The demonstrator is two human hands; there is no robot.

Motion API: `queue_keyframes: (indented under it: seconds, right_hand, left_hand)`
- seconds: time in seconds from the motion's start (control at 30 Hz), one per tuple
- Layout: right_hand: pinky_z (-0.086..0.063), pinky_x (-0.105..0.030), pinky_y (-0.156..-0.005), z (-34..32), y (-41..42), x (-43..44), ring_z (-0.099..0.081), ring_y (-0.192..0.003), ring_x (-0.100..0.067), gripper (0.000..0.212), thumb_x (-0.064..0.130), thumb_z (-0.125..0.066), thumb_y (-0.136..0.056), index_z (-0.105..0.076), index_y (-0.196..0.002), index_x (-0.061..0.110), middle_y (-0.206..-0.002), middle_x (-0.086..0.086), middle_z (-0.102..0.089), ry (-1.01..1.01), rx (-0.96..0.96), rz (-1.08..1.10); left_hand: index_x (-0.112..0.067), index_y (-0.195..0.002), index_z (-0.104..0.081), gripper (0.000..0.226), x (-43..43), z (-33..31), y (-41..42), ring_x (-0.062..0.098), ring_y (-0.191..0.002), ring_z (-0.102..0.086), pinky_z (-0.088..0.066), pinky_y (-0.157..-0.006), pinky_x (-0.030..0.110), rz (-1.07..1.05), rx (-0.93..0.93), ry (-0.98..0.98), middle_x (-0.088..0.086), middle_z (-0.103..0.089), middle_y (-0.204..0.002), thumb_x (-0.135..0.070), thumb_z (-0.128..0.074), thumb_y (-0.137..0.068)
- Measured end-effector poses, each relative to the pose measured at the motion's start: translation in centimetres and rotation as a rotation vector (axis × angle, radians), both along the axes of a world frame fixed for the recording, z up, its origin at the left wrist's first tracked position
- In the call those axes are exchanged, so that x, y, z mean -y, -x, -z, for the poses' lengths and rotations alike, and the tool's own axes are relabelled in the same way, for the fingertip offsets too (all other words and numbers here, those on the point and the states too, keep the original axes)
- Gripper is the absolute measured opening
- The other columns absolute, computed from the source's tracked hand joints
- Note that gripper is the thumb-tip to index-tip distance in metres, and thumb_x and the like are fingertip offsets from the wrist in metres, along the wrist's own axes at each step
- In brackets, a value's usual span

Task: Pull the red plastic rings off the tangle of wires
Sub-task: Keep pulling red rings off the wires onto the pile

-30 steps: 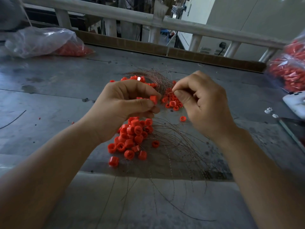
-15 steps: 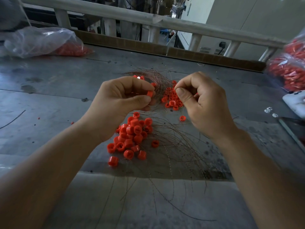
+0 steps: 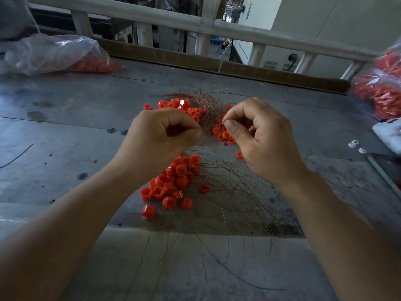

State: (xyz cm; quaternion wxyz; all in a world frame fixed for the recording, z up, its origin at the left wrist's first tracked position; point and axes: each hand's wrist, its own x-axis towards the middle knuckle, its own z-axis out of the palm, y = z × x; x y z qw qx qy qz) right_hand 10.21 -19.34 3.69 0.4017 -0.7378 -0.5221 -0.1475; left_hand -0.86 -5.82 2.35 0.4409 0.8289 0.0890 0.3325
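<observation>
Short, glossy red plastic rings (image 3: 173,181) lie heaped at frame centre on a scuffed grey table (image 3: 65,131). A second cluster lies just above the hands. A tangle of thin copper-coloured wires (image 3: 230,192) fans through both heaps toward the lower edge. Left hand (image 3: 165,135): fingers curled, thumb tip against forefinger; whether it pinches anything cannot be told. Right hand (image 3: 262,137): fingers curled, thumb and forefinger pinching a wire strand. Crinkled clear plastic bag (image 3: 50,53) of red parts, upper left.

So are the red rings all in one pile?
No, there is a near pile and, apart from it, a far pile beside the wires.
</observation>
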Motion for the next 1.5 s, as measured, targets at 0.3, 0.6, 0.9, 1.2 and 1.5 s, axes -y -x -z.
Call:
queue_keyframes:
  seconds: [0.3, 0.6, 0.9, 1.2, 1.5]
  right_hand:
    - [-0.038, -0.006, -0.063, 0.4, 0.4, -0.3, -0.049, -0.068, 0.001, 0.007, 0.01, -0.061, -0.084, -0.062, -0.081, 0.004, -0.072, 0.01, -0.051, 0.106, -0.014, -0.092]
    - [-0.041, -0.02, -0.06, 0.1, 0.7, -0.1, -0.048, -0.067, -0.011, 0.013, 0.01, -0.061, -0.082, -0.063, -0.075, 0.0, -0.072, -0.005, -0.055, 0.049, 0.223, -0.13]
    - [-0.039, -0.01, -0.063, -0.3, -0.1, 0.3, -0.048, -0.068, -0.002, 0.009, 0.011, -0.059, -0.083, -0.062, -0.079, 0.004, -0.075, 0.005, -0.052, -0.001, 0.09, -0.043]
    - [-0.038, -0.006, -0.063, 0.0, 0.4, 0.1, -0.049, -0.068, 0.002, 0.007, 0.013, -0.058, -0.084, -0.06, -0.078, 0.009, -0.073, 0.011, -0.052, -0.04, -0.02, -0.055]
    - [-0.04, -0.008, -0.065, 0.1, 0.9, -0.1, -0.054, -0.071, -0.006, 0.007, 0.012, -0.058, -0.082, -0.062, -0.079, 0.006, -0.075, 0.006, -0.055, 0.002, -0.04, -0.083]
  left_hand:
    - [-0.026, -0.069, -0.062, 0.013, 0.2, 0.1, -0.1, 0.002, -0.054, -0.052, -0.043, -0.052, 0.011, 0.088, -0.087, -0.018, -0.012, -0.058, -0.059, -0.016, -0.066, -0.078]
    - [-0.008, -0.062, -0.066, 0.03, -0.5, -0.7, 0.4, 0.01, -0.05, -0.046, -0.038, -0.044, 0.016, 0.35, -0.34, 0.5, 0.003, -0.058, -0.059, -0.036, -0.066, -0.049]
    - [-0.029, -0.077, -0.07, 0.022, -0.9, 0.0, 0.0, -0.003, -0.067, -0.063, -0.046, -0.061, 0.006, 0.189, -0.133, 0.355, -0.014, -0.07, -0.071, -0.009, -0.069, -0.068]
    - [-0.029, -0.074, -0.063, 0.026, -0.2, -0.2, 0.0, 0.001, -0.068, -0.065, -0.051, -0.065, 0.011, 0.1, 0.014, 0.203, -0.016, -0.069, -0.07, -0.021, -0.069, -0.05]
    - [-0.026, -0.072, -0.065, 0.023, -0.1, -0.2, 0.0, 0.008, -0.068, -0.066, -0.055, -0.067, 0.019, 0.156, 0.007, 0.197, -0.008, -0.071, -0.075, -0.022, -0.07, -0.05]
